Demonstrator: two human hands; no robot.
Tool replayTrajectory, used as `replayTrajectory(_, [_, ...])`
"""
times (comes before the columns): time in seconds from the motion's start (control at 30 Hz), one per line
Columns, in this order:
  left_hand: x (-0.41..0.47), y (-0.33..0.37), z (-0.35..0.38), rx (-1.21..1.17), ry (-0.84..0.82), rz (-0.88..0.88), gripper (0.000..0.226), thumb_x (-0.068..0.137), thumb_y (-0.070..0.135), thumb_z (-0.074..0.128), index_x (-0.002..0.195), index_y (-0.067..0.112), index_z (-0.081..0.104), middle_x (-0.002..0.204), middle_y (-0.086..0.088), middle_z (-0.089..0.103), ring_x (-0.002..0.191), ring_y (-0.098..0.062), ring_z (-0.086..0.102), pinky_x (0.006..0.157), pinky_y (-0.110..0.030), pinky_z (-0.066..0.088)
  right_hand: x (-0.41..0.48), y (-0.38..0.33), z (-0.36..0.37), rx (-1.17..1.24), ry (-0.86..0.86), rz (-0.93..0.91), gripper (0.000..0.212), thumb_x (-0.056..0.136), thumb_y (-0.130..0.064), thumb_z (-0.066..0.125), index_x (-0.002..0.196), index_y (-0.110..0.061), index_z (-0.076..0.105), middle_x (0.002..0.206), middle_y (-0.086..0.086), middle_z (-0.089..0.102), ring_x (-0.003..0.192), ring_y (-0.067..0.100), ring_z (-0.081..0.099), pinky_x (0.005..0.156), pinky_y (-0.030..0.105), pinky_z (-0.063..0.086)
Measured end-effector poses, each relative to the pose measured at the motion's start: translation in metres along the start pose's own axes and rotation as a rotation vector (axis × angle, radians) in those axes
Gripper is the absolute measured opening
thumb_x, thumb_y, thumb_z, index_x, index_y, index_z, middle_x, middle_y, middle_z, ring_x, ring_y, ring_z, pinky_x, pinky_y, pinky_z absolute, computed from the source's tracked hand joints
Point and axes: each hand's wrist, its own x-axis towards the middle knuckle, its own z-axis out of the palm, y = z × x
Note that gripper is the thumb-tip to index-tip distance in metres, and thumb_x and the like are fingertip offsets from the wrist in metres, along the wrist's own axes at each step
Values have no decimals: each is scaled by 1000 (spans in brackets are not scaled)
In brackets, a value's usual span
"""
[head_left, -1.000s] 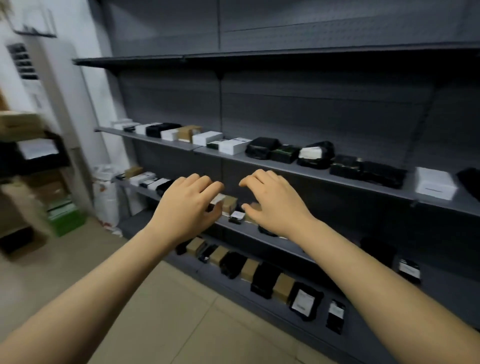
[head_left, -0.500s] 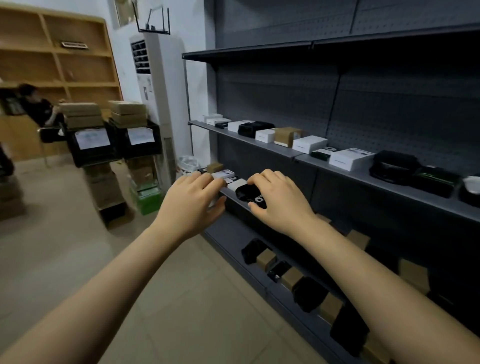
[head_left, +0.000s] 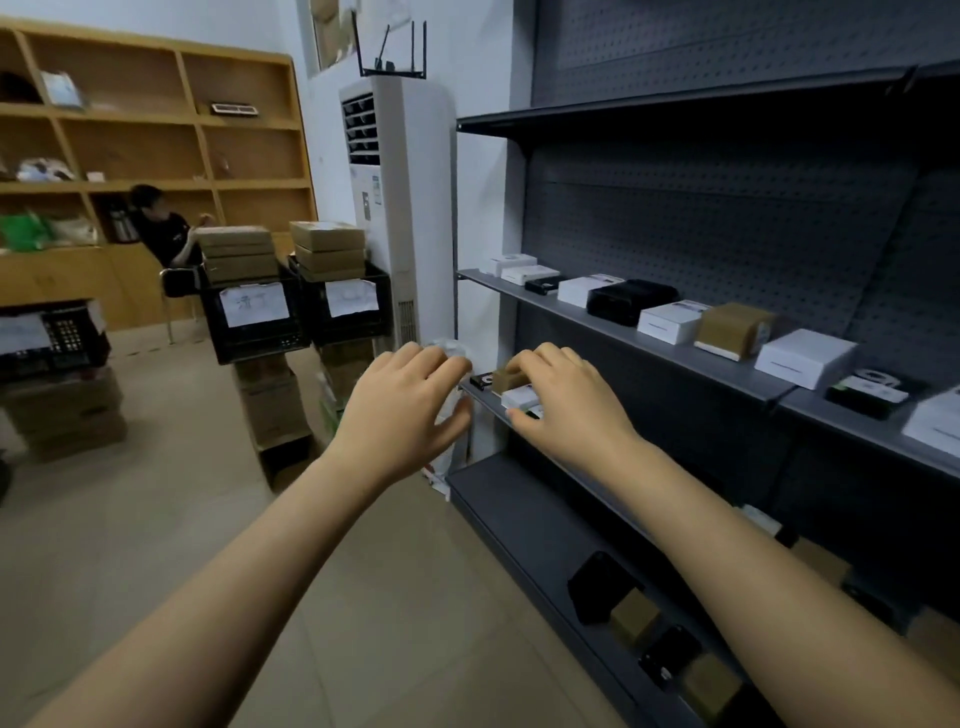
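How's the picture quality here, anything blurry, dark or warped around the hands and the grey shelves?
Head view: the left hand and right hand look fairly sharp and evenly lit. Head view: the grey shelving is dim, darkest under its lower shelves. Head view: wide-angle distortion tilts the white air conditioner; no glare.

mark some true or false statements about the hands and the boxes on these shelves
1. The left hand holds a white box. False: it holds nothing, fingers loosely curved.
2. The right hand is at the left end of the middle shelf, by a small brown box. True.
3. The larger brown box one shelf up sits between two black boxes. False: it sits between white boxes.
4. Cardboard boxes are stacked on black crates. True.
5. The air conditioner is black. False: it is white.
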Motion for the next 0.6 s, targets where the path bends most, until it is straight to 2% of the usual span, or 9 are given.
replayTrajectory(0.3, [93, -122, 132, 49, -16, -16, 31, 87, 34, 53, 107, 12, 64, 89, -5, 63, 79, -24, 58, 64, -38, 50, 183, 57, 94, 24, 5, -47, 40, 90, -32, 59, 126, -19, 51, 122, 1, 51, 114, 22, 46, 96, 34, 37])
replayTrajectory(0.6, [183, -241, 255, 33, -7, -49, 34, 87, 36, 47, 103, 12, 65, 84, -4, 62, 74, -24, 57, 62, -34, 47, 360, 112, 170, 38, 11, -31, 40, 90, -31, 59, 127, -20, 51, 125, 0, 51, 116, 21, 45, 95, 32, 35])
